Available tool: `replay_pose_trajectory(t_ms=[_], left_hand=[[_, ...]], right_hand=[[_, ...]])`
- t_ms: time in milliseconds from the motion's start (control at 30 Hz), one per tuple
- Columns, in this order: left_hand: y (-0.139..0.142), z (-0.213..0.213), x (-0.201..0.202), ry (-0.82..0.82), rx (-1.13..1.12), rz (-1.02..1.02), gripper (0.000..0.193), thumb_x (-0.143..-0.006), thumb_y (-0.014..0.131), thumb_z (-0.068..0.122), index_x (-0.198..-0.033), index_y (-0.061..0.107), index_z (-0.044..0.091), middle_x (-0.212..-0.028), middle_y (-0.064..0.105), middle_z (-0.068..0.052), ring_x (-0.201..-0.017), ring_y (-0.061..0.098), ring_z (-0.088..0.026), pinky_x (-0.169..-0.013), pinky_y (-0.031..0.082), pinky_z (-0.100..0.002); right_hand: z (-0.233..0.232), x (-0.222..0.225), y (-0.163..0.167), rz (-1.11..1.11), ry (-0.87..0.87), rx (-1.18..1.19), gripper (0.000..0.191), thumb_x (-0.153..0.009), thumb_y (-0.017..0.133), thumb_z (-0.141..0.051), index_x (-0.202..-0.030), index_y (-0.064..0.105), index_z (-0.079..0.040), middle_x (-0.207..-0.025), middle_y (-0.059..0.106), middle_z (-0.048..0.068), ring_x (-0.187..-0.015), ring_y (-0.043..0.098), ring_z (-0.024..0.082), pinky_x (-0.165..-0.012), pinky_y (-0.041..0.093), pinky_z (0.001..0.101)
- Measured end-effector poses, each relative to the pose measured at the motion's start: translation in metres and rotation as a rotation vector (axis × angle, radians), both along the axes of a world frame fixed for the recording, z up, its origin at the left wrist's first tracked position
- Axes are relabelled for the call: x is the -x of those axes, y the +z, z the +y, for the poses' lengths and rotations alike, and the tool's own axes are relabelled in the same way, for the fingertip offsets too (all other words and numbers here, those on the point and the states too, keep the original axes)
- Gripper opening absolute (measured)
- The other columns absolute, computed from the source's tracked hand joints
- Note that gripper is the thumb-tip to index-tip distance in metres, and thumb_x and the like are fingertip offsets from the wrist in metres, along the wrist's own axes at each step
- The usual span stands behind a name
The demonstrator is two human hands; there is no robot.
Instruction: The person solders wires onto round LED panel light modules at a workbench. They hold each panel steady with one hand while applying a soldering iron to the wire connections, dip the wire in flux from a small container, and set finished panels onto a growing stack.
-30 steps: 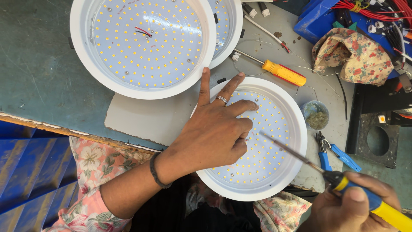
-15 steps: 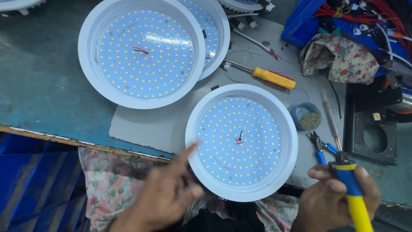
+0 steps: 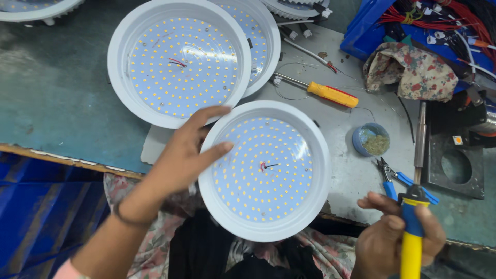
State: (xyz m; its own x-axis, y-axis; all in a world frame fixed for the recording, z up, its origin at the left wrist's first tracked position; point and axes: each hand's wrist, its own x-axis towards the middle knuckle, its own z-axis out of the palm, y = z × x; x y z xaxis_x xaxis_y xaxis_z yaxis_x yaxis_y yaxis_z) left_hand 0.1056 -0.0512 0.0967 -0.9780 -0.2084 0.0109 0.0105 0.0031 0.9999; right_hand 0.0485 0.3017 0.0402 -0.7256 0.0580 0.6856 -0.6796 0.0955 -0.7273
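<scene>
Two round light panels lie finished-looking at the far left while my left hand point(image 3: 183, 155), fingers spread open, steadies the near panel point(image 3: 264, 170) whose centre wires look unsoldered, my right hand point(image 3: 398, 235) clenched around the yellow-handled soldering iron point(image 3: 413, 227).

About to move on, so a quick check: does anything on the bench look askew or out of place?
The near round LED panel light overhangs the bench edge toward the lap, steadied only by the left hand on its rim. Short red and black wire ends stick up loose at its centre. Nothing looks spilled.
</scene>
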Motion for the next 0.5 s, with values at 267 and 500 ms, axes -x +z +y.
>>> replay_pose_trajectory(t_ms=[267,500], left_hand=[[0.007,-0.034,0.092,-0.648,0.469,0.384,0.055,-0.102,0.064,0.017,-0.153,0.049,0.005,-0.149,0.059,-0.016,-0.134,0.060,-0.027,-0.112,0.046,-0.040],[0.040,0.043,0.124,-0.246,1.047,0.299,0.029,-0.093,0.067,0.024,-0.121,0.072,0.018,-0.133,0.064,-0.010,-0.135,0.052,-0.037,-0.109,0.040,-0.060]], right_hand=[[-0.032,-0.009,0.022,0.026,0.191,-0.380,0.037,-0.108,0.061,-0.011,-0.136,0.038,-0.009,-0.134,0.063,0.032,-0.120,0.069,0.039,-0.109,0.054,0.0492],[-0.047,-0.001,0.022,0.028,0.201,-0.530,0.047,-0.094,0.065,0.002,-0.131,0.038,-0.009,-0.139,0.061,0.030,-0.113,0.068,0.032,-0.098,0.057,0.0436]])
